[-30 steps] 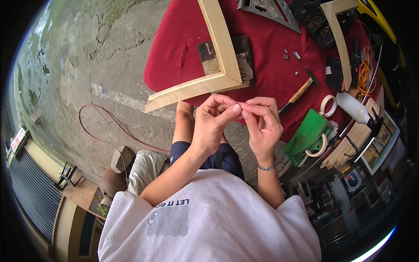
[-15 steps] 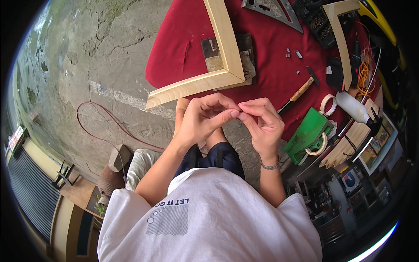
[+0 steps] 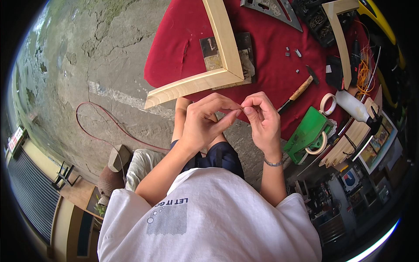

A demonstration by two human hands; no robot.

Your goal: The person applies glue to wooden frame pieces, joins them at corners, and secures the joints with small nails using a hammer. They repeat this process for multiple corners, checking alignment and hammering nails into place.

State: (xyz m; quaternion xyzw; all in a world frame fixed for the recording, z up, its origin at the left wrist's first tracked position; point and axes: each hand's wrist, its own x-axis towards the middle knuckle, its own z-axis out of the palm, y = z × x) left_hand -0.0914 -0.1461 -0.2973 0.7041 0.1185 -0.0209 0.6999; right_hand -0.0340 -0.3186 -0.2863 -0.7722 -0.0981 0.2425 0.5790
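Observation:
My left hand [image 3: 207, 118] and my right hand [image 3: 263, 124] meet above my lap, thumbs and forefingers pinched together. Something tiny may be between the fingertips, too small to make out. Just beyond them, an L-shaped joint of pale wooden frame [image 3: 187, 88] lies at the edge of a red cloth-covered table [image 3: 168, 56]. Its mitred corner rests on a dark, worn block [image 3: 245, 43]. To the right of my hands is a hammer with a wooden handle [image 3: 301, 89]. Several small metal pieces [image 3: 297, 53] lie beyond the hammer.
A green tape dispenser [image 3: 304, 131], a tape roll [image 3: 328, 105] and a white bottle [image 3: 351, 106] stand at the right. A metal square [image 3: 275, 9], a black parts tray [image 3: 321, 26] and another wooden frame piece [image 3: 342, 43] sit farther back. A thin red hose [image 3: 115, 131] crosses the concrete floor.
My right hand has turned slightly, its fingers curling closer together at the pinch. My left fingers have shifted a little. The objects on the table have not moved.

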